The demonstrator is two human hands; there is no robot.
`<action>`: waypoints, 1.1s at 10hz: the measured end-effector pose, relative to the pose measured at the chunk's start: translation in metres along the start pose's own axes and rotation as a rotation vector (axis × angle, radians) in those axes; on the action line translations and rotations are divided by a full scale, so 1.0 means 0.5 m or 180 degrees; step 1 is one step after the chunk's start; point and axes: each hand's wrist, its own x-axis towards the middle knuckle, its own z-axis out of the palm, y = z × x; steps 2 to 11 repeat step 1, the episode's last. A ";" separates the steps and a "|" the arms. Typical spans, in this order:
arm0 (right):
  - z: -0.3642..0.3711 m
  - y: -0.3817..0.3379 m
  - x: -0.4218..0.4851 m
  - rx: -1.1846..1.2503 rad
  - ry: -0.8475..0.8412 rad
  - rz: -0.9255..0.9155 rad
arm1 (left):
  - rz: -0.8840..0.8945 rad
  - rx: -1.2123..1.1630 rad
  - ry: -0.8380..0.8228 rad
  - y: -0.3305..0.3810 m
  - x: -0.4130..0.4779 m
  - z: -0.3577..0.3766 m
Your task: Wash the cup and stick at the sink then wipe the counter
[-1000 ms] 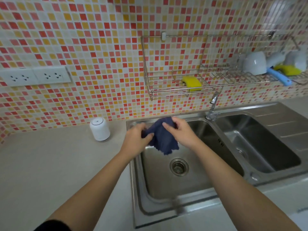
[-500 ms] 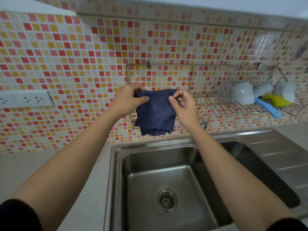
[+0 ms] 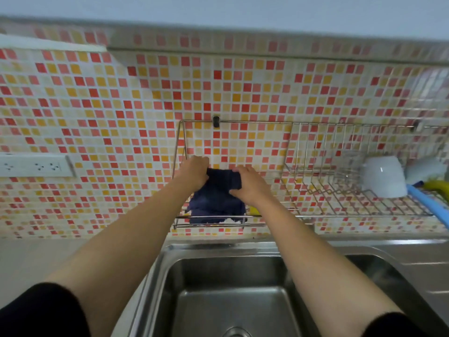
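Observation:
A dark blue cloth (image 3: 215,200) hangs over the front rail of the wire wall rack (image 3: 303,216), at its left end. My left hand (image 3: 193,172) grips the cloth's upper left corner. My right hand (image 3: 247,184) grips its upper right part. A white cup (image 3: 384,177) lies upside down on the rack at the right, next to a blue stick handle (image 3: 426,199). A yellow sponge (image 3: 254,210) peeks out just below my right wrist.
The steel sink (image 3: 218,295) lies below my arms, with a second basin (image 3: 401,276) at the right. The beige counter (image 3: 36,261) runs to the left. White wall sockets (image 3: 34,165) sit on the tiled wall at the left.
Both hands lifted the cloth out of the sink up to the wall rack and have laid it over the rack's front rail. The view has tilted upward.

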 end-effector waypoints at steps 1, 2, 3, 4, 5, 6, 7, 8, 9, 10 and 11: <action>-0.003 -0.007 0.005 -0.0476 0.0186 0.0061 | -0.0163 -0.0009 0.0062 0.014 0.005 0.008; -0.003 -0.007 0.005 -0.0476 0.0186 0.0061 | -0.0163 -0.0009 0.0062 0.014 0.005 0.008; -0.003 -0.007 0.005 -0.0476 0.0186 0.0061 | -0.0163 -0.0009 0.0062 0.014 0.005 0.008; -0.003 -0.007 0.005 -0.0476 0.0186 0.0061 | -0.0163 -0.0009 0.0062 0.014 0.005 0.008; -0.003 -0.007 0.005 -0.0476 0.0186 0.0061 | -0.0163 -0.0009 0.0062 0.014 0.005 0.008; -0.003 -0.007 0.005 -0.0476 0.0186 0.0061 | -0.0163 -0.0009 0.0062 0.014 0.005 0.008; -0.003 -0.007 0.005 -0.0476 0.0186 0.0061 | -0.0163 -0.0009 0.0062 0.014 0.005 0.008; -0.003 -0.007 0.005 -0.0476 0.0186 0.0061 | -0.0163 -0.0009 0.0062 0.014 0.005 0.008; -0.003 -0.007 0.005 -0.0476 0.0186 0.0061 | -0.0163 -0.0009 0.0062 0.014 0.005 0.008; -0.003 -0.007 0.005 -0.0476 0.0186 0.0061 | -0.0163 -0.0009 0.0062 0.014 0.005 0.008; -0.003 -0.007 0.005 -0.0476 0.0186 0.0061 | -0.0163 -0.0009 0.0062 0.014 0.005 0.008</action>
